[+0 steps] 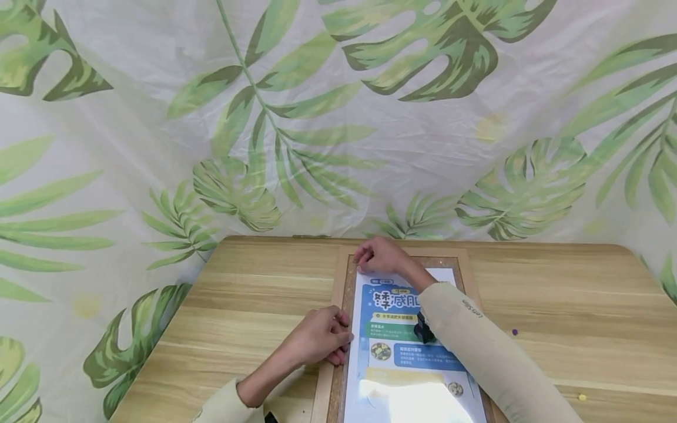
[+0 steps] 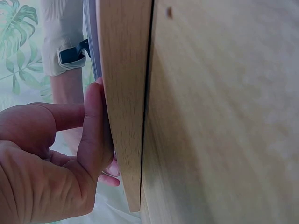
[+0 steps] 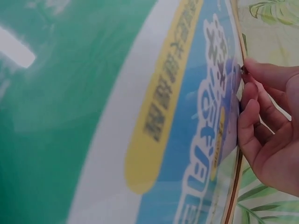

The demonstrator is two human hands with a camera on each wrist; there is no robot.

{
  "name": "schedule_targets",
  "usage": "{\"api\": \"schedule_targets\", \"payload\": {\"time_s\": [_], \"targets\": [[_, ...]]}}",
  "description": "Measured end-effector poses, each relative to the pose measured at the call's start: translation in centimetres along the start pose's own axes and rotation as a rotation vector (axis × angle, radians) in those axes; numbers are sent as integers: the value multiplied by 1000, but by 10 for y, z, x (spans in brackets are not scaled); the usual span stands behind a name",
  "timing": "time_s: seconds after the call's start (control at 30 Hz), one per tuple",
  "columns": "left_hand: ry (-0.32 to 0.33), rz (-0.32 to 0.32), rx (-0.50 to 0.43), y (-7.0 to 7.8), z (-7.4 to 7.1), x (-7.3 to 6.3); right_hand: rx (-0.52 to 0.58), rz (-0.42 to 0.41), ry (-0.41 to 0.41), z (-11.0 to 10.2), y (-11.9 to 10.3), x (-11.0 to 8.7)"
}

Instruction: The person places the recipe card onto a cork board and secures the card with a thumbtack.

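Note:
A printed poster with blue, green and yellow blocks lies under a glossy clear sheet on a wood-framed cork board. My right hand reaches across to the poster's top left corner. In the right wrist view, its fingertips pinch a tiny dark thing, apparently a push pin, against the board's edge. My left hand rests at the board's left side, its fingers touching the poster's edge. From the left wrist, its fingers lie along the inner side of the wooden frame.
A purple pin and a yellow pin lie on the wooden table right of the board. Behind the table hangs a leaf-patterned cloth. Bright glare covers the poster's lower part. A black wrist camera sits over the poster.

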State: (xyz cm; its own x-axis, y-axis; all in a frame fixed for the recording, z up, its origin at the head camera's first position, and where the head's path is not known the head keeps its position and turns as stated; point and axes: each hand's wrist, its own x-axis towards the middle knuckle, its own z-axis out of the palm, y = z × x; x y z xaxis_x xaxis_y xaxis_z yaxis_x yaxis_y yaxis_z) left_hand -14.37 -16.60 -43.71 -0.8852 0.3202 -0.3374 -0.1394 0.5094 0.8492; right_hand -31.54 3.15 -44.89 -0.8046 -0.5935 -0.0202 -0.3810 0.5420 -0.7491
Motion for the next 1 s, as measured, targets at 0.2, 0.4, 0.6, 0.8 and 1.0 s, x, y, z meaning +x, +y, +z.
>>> {"api": "schedule_targets", "payload": {"time_s": [0.2,0.4,0.6,0.8,1.0], "targets": [[-7,-11,-13,0,0,0,-13,7,11,1,-1,0],[-16,-11,-20,0,-2,1,10,30,8,-1,-4,0],[-18,-6,-14,0,-3,0,7,70,17,0,-6,0],[-16,-8,-14,0,-2,0,-5,104,29,2,-6,1],[-12,-3,-10,-2,-2,1,-22,133,43,4,-6,5]]}}
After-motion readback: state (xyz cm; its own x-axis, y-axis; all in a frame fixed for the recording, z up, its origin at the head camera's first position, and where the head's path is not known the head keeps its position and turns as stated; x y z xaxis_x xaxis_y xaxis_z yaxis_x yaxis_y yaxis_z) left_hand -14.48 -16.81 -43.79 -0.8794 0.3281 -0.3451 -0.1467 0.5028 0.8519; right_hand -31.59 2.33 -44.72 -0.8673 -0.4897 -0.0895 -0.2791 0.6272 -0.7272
